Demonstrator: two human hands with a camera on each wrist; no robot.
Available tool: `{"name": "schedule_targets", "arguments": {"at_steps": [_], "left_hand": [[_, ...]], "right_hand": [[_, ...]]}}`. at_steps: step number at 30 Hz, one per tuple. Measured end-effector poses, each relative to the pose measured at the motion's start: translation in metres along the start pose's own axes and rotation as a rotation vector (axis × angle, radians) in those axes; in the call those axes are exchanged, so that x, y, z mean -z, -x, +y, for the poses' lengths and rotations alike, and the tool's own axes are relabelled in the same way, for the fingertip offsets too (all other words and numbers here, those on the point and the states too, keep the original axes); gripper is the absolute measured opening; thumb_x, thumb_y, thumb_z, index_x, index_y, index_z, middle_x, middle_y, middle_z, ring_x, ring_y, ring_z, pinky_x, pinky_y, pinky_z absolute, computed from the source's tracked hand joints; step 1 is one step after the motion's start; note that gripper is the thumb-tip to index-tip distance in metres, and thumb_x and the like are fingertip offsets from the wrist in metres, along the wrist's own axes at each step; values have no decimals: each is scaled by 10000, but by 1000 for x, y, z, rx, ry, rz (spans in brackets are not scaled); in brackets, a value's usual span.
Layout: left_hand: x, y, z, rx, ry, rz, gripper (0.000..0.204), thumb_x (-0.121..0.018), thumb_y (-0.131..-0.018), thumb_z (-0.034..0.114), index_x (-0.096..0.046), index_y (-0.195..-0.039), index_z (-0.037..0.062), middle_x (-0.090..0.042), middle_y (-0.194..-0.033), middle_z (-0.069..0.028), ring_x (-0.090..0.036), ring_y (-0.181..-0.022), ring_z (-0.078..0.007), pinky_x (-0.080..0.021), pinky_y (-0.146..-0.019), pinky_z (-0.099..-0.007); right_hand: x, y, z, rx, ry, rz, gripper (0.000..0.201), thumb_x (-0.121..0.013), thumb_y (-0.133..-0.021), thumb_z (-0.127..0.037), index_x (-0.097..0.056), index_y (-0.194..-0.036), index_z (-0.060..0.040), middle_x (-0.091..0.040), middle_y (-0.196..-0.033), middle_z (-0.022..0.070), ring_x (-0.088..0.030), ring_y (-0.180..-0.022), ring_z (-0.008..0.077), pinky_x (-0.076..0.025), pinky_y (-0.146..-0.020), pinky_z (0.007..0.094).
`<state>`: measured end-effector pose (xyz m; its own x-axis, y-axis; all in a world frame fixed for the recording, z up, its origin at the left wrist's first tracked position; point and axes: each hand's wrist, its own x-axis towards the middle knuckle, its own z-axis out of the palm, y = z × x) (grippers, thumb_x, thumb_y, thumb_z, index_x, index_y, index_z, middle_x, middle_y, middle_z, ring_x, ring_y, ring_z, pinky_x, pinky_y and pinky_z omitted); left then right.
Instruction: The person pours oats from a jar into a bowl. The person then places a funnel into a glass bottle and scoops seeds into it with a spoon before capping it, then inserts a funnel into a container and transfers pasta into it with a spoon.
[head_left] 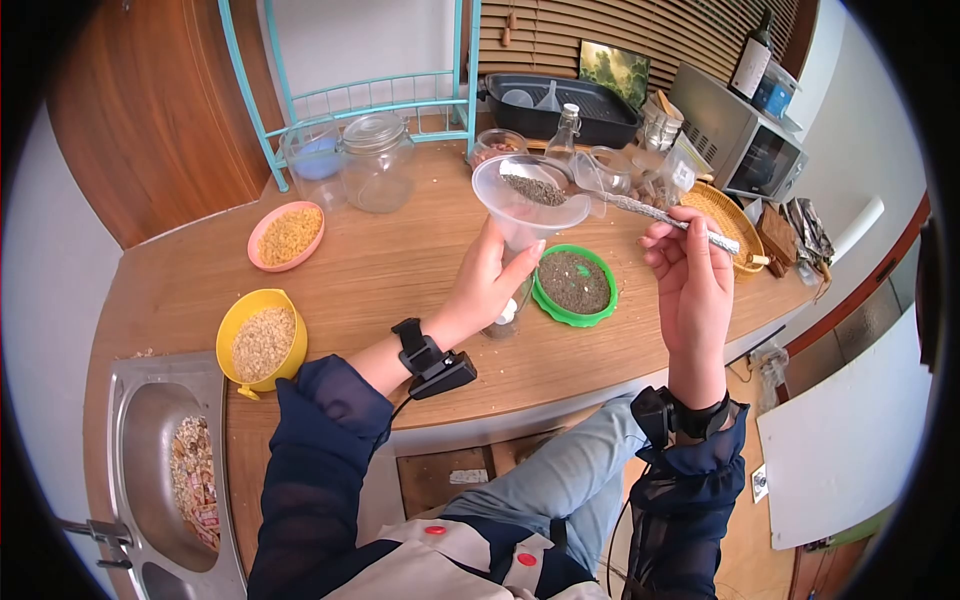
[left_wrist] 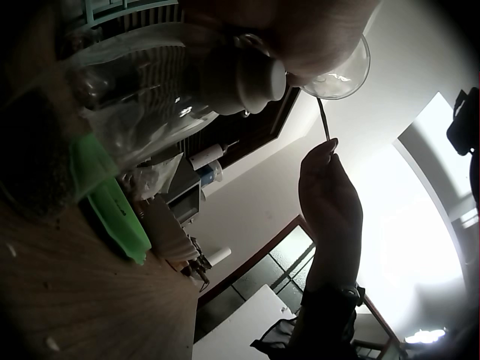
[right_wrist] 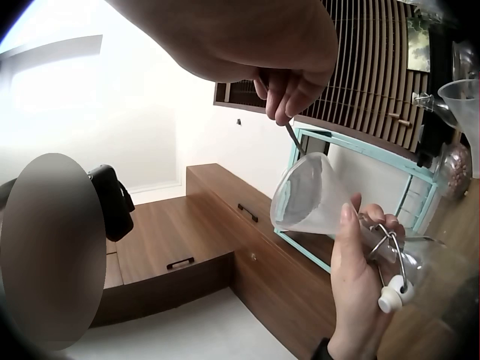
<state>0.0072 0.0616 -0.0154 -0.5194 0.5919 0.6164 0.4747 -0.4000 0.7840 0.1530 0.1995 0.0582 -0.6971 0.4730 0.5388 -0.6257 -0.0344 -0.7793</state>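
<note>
My left hand grips a clear plastic funnel where it meets the neck of a swing-top glass bottle. The bottle's white stopper hangs loose on its wire beside the neck. Between thumb and fingertips, my right hand pinches the patterned silver handle of a spoon. The spoon's far end reaches over the funnel's wide mouth, where small dark dried bits show. A green scalloped dish of the same dark bits sits on the counter between my hands.
To the left stand a pink bowl of yellow pieces and a yellow bowl of pale flakes beside the sink. Glass jars, a black pan, another swing-top bottle and a microwave line the back.
</note>
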Motion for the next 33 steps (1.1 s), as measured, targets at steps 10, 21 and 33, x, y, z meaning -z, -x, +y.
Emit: {"name": "schedule_targets", "arguments": {"at_steps": [10,21,33], "left_hand": [[0,0,1,-19,16,-1,360,-469,-873,130,-336,-1185,10,-489,-873,-30,-493,-793,-95,-422,-721,-245],[1,1,0,32,19,17,391,-509,-852,159,-352,-1172,-3,-513,-967,-86,-509,-835,-125,-416,-730,-259],[-1,1,0,-15,51,-9,367,-461,-876,116,-321,-1200,16,-478,-890,-33,-479,-799,-92,-418,-729,-246]], "right_hand": [[3,2,3,15,32,-4,259,-346,-928,-200,-491,-1032,-12,-584,-864,91,-572,-803,151,-438,-647,226],[2,3,5,27,37,-26,258,-352,-926,-203,-488,-1035,-13,-582,-867,92,-571,-805,154,-437,-642,225],[3,9,7,81,34,-78,254,-339,-928,-195,-485,-1031,-14,-573,-877,96,-564,-798,157,-441,-643,240]]}}
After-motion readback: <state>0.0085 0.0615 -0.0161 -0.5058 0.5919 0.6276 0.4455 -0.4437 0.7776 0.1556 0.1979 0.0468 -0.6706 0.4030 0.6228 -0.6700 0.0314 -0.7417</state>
